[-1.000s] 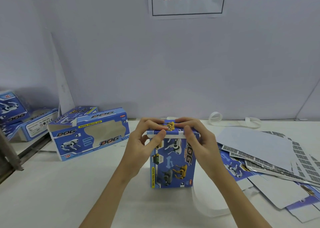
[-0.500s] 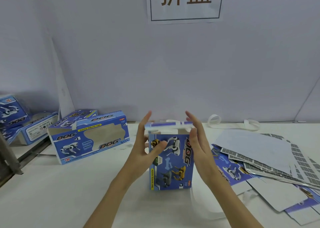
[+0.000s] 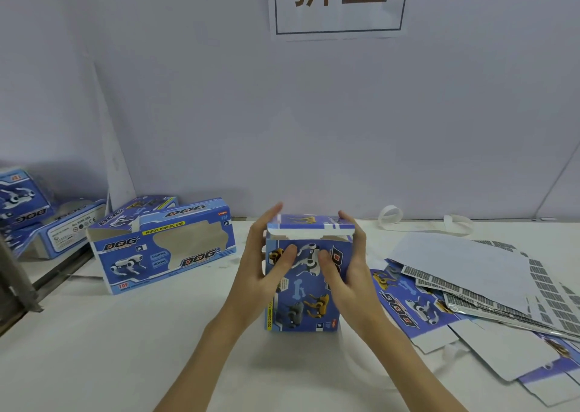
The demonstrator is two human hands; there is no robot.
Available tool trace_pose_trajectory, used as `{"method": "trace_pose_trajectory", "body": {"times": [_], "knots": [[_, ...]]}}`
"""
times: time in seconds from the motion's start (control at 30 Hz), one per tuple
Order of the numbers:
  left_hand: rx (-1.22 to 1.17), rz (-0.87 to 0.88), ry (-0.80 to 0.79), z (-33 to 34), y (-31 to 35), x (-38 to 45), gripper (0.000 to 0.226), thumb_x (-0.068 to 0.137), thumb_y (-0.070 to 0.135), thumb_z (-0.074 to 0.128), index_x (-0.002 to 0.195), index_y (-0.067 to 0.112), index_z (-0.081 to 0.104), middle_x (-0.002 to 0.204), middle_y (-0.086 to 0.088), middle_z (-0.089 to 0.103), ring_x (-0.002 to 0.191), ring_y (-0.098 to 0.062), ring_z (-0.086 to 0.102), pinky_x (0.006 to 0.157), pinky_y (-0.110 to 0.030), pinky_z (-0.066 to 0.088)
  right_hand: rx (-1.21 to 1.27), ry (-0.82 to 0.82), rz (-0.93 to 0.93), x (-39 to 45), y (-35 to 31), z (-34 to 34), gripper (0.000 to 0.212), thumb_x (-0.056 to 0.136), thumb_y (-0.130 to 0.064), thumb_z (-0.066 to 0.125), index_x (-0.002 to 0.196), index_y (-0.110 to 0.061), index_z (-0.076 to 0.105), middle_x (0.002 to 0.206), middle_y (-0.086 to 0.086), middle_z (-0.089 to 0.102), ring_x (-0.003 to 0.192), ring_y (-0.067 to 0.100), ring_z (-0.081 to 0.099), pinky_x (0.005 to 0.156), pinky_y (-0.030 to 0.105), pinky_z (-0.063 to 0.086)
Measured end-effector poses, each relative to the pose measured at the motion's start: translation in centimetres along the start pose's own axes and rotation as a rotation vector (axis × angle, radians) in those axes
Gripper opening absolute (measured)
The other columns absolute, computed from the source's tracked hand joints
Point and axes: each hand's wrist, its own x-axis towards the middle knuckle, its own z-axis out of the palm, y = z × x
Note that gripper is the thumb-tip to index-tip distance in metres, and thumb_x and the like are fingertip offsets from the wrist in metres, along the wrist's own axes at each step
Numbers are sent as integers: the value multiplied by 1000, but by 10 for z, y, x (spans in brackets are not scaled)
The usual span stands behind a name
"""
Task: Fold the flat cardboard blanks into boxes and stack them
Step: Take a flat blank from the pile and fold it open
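Observation:
A blue box (image 3: 306,298) printed with robot dogs stands upright on the white table (image 3: 125,349). Its top lid flap (image 3: 314,225) is bent over the opening, with the white tuck edge still showing. My left hand (image 3: 266,264) holds the box's left side, thumb on the front face, fingers up by the lid. My right hand (image 3: 345,270) holds the right side the same way. A pile of flat blanks (image 3: 470,289) lies to the right.
A folded window box (image 3: 163,248) lies on its side at the left, with more folded boxes (image 3: 34,214) behind it by the wall. White paper strips (image 3: 423,222) lie at the back right. A metal bar (image 3: 15,283) crosses the left edge.
The lid went from pressed under both hands' fingertips, to lifted with the hands spread open, to bent down over the opening again. Both thumbs now lie on the front face.

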Motion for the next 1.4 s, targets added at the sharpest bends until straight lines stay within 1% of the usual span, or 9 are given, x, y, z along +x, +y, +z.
{"method": "trace_pose_trajectory", "body": {"times": [0.1, 0.23, 0.37, 0.5, 0.6, 0.7, 0.83, 1.07, 1.4], "knots": [[-6, -88, 71, -4, -7, 3, 88, 96, 33, 72, 160, 53, 14, 133, 28, 58, 127, -9, 62, 80, -30, 63, -18, 12, 6, -2, 1, 2, 60, 103, -47, 58, 155, -50, 27, 100, -22, 73, 86, 4, 73, 72, 19, 58], [-2, -276, 33, -12, -16, 5, 64, 83, 45, 75, 141, 40, 48, 115, 16, 72, 116, -12, 69, 79, -17, 58, 41, 106, 90, -1, 3, 3, 65, 99, -51, 63, 154, -44, 28, 138, -7, 63, 118, 10, 69, 84, 27, 62], [58, -218, 403, -2, -17, 10, 68, 67, 65, 84, 118, 28, 58, 100, 15, 74, 96, -6, 74, 74, -22, 61, -233, 283, -44, -7, 7, 9, 64, 98, -48, 69, 151, -41, 34, 141, -14, 51, 132, 12, 54, 100, 24, 52], [140, -173, 411, 9, -15, 7, 72, 74, 93, 55, 113, 33, 60, 104, 14, 74, 96, -8, 74, 72, -32, 64, -209, -90, -37, -17, 16, 25, 91, 90, -62, 72, 161, -48, 18, 157, -24, 37, 148, 6, 38, 112, 21, 44], [144, -105, 302, 4, -17, 9, 44, 101, 63, 44, 112, 29, 71, 110, 11, 76, 99, -18, 75, 73, -36, 65, -75, -70, 121, -14, 11, 28, 114, 69, -72, 84, 155, -63, 10, 152, -36, 37, 144, -7, 38, 102, 16, 51], [304, 48, 195, -8, -23, 12, 18, 101, 32, 66, 116, 28, 74, 123, 11, 68, 118, -19, 67, 93, -37, 59, -8, 99, 206, -3, 8, 14, 104, 72, -44, 95, 148, -56, 26, 142, -22, 55, 129, 0, 58, 92, 25, 61], [302, -304, 185, -11, -20, 11, 79, 81, 56, 76, 150, 44, 39, 142, 20, 48, 129, -3, 53, 81, -7, 51, 196, 29, 346, 8, 4, -5, 78, 74, -44, 87, 141, -45, 46, 133, -6, 70, 115, 17, 73, 95, 46, 62], [-89, -561, 55, -10, -27, 9, 58, 76, 68, 66, 128, 47, 53, 109, 12, 78, 102, -15, 77, 74, -27, 62, 491, 2, 422, 14, -1, -15, 69, 89, -39, 80, 149, -29, 46, 133, 5, 72, 116, 32, 73, 85, 46, 64], [-264, -570, 270, -20, -24, 16, 41, 99, 53, 62, 138, 42, 54, 120, 7, 77, 102, -25, 78, 83, -44, 62, -119, -256, 39, -3, 4, -1, 80, 95, -53, 70, 158, -61, 22, 160, -23, 38, 138, 13, 55, 92, 29, 61]]}}
